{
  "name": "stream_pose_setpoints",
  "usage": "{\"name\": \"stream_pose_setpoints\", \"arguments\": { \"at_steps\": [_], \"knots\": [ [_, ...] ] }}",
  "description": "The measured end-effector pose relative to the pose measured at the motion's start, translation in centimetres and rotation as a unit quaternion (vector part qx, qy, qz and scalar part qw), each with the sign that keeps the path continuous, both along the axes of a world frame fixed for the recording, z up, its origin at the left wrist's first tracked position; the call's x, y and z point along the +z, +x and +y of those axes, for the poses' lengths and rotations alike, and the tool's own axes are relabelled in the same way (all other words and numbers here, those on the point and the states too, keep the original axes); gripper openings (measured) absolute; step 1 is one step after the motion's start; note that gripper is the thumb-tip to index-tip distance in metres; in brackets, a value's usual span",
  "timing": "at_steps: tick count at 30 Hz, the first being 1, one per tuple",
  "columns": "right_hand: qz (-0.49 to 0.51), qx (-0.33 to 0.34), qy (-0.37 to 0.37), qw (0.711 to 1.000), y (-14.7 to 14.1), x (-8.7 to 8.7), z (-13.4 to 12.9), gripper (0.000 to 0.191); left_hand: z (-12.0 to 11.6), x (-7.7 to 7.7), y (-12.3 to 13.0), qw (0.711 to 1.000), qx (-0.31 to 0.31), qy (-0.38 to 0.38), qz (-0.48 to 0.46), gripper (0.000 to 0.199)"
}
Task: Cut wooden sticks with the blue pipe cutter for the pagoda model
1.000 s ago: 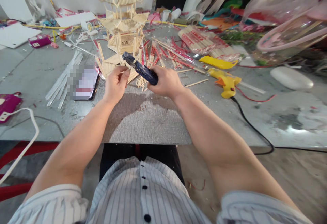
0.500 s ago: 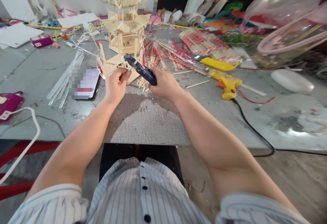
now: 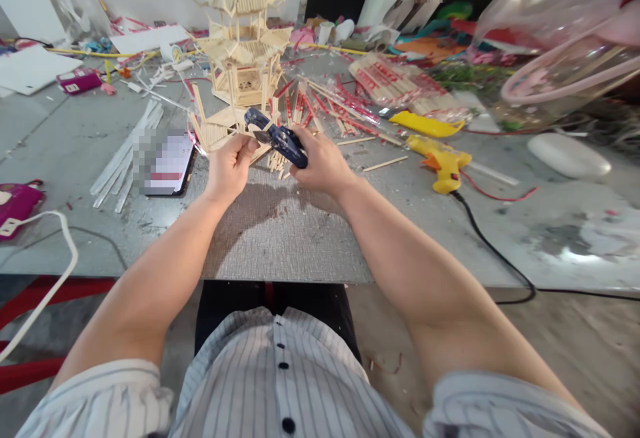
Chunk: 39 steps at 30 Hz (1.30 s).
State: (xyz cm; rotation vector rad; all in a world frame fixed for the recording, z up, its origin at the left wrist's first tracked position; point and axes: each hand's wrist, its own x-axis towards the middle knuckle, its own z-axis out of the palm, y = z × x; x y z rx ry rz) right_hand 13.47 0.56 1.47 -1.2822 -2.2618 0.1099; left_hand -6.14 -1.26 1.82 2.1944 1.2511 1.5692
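My right hand (image 3: 323, 161) grips a dark blue hand cutter (image 3: 287, 145), whose head points up and left toward my left fingertips. Thumb and forefinger of my left hand (image 3: 230, 165) pinch a thin wooden stick at the cutter's jaws; most of the stick is hidden. Just behind my hands lies a low stick-built piece (image 3: 220, 128) with short uprights. Short cut stick pieces (image 3: 277, 163) are heaped under the cutter. Farther back stands a tiered pagoda model (image 3: 245, 38) made of wooden sticks.
Left of my hands are a phone (image 3: 170, 165) and clear glue sticks (image 3: 130, 151). To the right lie a yellow glue gun (image 3: 443, 165) with a black cord, a yellow-handled cutter (image 3: 427, 125), a white mouse-shaped object (image 3: 570, 157) and packs of wrapped chopsticks (image 3: 395, 81).
The cutter's head has tilted slightly and its jaws now sit closer to my left fingertips. Both hands stay in nearly the same place, and the view has shifted a little.
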Motion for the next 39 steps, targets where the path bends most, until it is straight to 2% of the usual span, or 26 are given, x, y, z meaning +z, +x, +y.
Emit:
{"name": "stream_pose_setpoints", "arguments": {
  "at_steps": [10, 32, 39],
  "knots": [
    [-0.006, -0.027, 0.004, 1.000, 0.09, 0.37, -0.36, 0.064, 0.27, -0.24, -0.06, 1.000, 0.020, 0.018, 0.000, 0.041],
    [-0.007, -0.030, 0.012, 0.999, 0.16, 0.32, -0.25, 0.063, 0.13, 0.03, -0.07, 1.000, 0.013, 0.021, -0.009, 0.042],
    [-0.023, -0.042, 0.000, 0.999, 0.15, 0.62, -0.25, 0.055, 0.19, -0.07, -0.18, 1.000, 0.023, 0.011, -0.005, 0.041]
  ]
}}
